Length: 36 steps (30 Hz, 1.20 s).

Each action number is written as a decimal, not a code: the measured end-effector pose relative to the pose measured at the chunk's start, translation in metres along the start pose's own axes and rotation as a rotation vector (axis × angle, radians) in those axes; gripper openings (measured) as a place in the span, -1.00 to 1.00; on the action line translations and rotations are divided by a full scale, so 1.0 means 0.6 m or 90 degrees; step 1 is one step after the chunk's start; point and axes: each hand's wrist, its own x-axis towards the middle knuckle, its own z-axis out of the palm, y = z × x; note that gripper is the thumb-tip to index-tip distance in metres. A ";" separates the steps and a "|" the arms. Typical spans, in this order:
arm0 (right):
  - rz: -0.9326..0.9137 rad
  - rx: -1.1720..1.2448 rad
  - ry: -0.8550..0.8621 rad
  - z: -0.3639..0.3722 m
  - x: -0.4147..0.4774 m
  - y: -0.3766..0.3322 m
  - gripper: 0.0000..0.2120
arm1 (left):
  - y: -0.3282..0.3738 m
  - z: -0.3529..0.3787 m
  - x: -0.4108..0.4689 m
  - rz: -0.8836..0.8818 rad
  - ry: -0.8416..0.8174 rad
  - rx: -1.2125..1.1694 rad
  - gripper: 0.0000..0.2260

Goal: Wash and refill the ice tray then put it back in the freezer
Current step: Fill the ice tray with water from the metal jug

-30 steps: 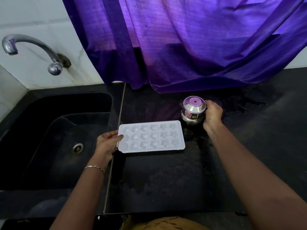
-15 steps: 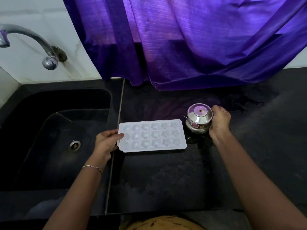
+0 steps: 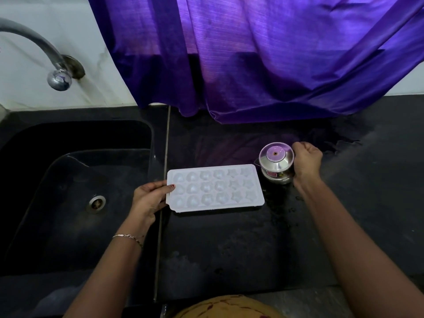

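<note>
Both hands engaged: my left hand (image 3: 150,198) pinches the left edge of the ice tray (image 3: 215,188), steadying it flat on the counter (image 3: 229,249); my right hand (image 3: 306,162) grips the steel jug (image 3: 276,162) beside it, likely for refilling.

A sink (image 3: 146,138) fills the left half of the scene, with its drain (image 3: 97,202) in the basin floor. A tap (image 3: 49,58) juts from the far wall above the sink's far left. A counter (image 3: 229,260) takes up the right half. An ice tray (image 3: 215,188) lies flat on it, just right of the sink edge, long side running left to right. The left hand (image 3: 149,198) holds the tray's left end. A lidded jug (image 3: 276,162) sits just beside the tray's far right corner, with the right hand (image 3: 306,161) gripping its right side. A curtain (image 3: 252,53) hangs behind, its hem reaching the counter's far edge.
</note>
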 end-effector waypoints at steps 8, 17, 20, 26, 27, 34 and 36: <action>-0.023 -0.065 -0.022 0.009 -0.004 -0.006 -0.69 | 0.000 -0.002 0.003 -0.012 0.002 -0.018 -0.87; -0.031 -0.092 -0.038 0.016 -0.004 -0.012 -0.65 | -0.003 -0.002 0.006 -0.019 0.003 -0.015 -0.80; -0.032 -0.095 -0.042 0.017 -0.003 -0.014 -0.64 | -0.004 -0.003 0.007 -0.020 0.004 -0.012 -0.79; -0.033 -0.109 -0.049 0.017 -0.002 -0.018 -0.65 | -0.005 -0.003 0.005 -0.018 0.006 -0.015 -0.84; -0.033 -0.109 -0.049 0.017 -0.001 -0.019 -0.65 | -0.005 -0.002 0.005 -0.017 0.007 -0.015 -0.85; -0.035 -0.125 -0.055 0.017 0.001 -0.024 -0.64 | -0.006 -0.001 0.006 -0.021 0.018 -0.016 -0.77; -0.037 -0.131 -0.055 0.017 0.002 -0.025 -0.64 | -0.006 -0.001 0.006 -0.021 0.022 -0.020 -0.78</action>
